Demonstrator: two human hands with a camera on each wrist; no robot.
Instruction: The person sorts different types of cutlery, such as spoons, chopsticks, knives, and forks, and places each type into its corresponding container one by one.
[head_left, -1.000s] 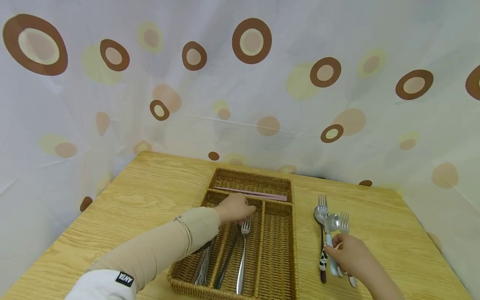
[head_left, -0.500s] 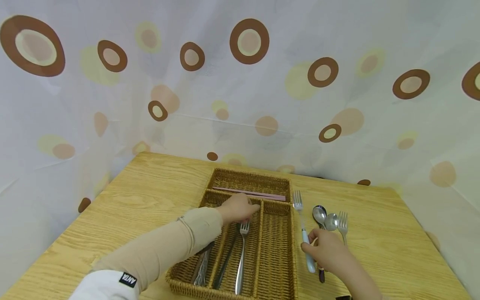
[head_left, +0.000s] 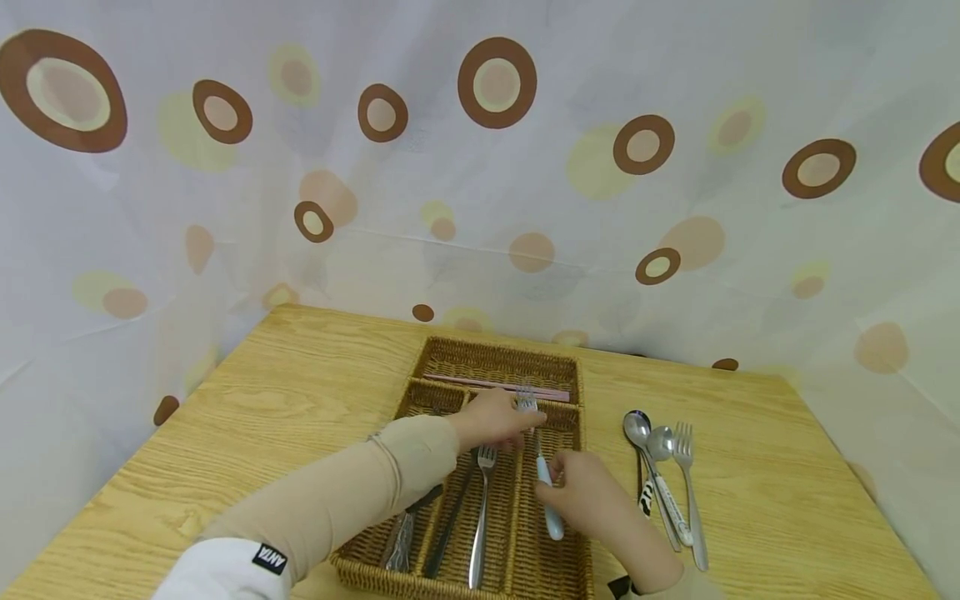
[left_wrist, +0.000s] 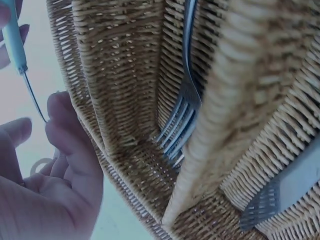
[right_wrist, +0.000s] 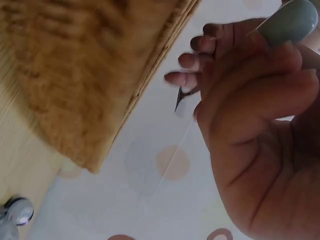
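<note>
My right hand [head_left: 592, 492] pinches the light-blue handle of a fork [head_left: 551, 508], held over the right compartment of the wicker cutlery tray [head_left: 587, 467]. In the right wrist view the handle's rounded end sticks out above the curled fingers. My left hand [head_left: 491, 419] hovers over the tray by the fork's tines. Thumb and forefinger stand apart in the left wrist view, and the fork's neck passes behind the forefinger tip; whether they touch is unclear. An all-metal fork [head_left: 480, 517] and a dark, slim utensil [head_left: 453, 517] lie in the middle compartment.
Pink chopsticks [head_left: 498, 386] lie in the tray's back compartment. More cutlery [head_left: 401, 537] sits in the left one, partly under the left sleeve. Right of the tray, spoons [head_left: 637, 427] and a metal fork [head_left: 690, 492] lie on the wooden table [head_left: 780, 475]. A patterned curtain [head_left: 720, 200] hangs behind.
My right hand has picked the blue-handled fork from the pile and carried it left over the tray. My left hand has shifted slightly right, its fingers now near the tines.
</note>
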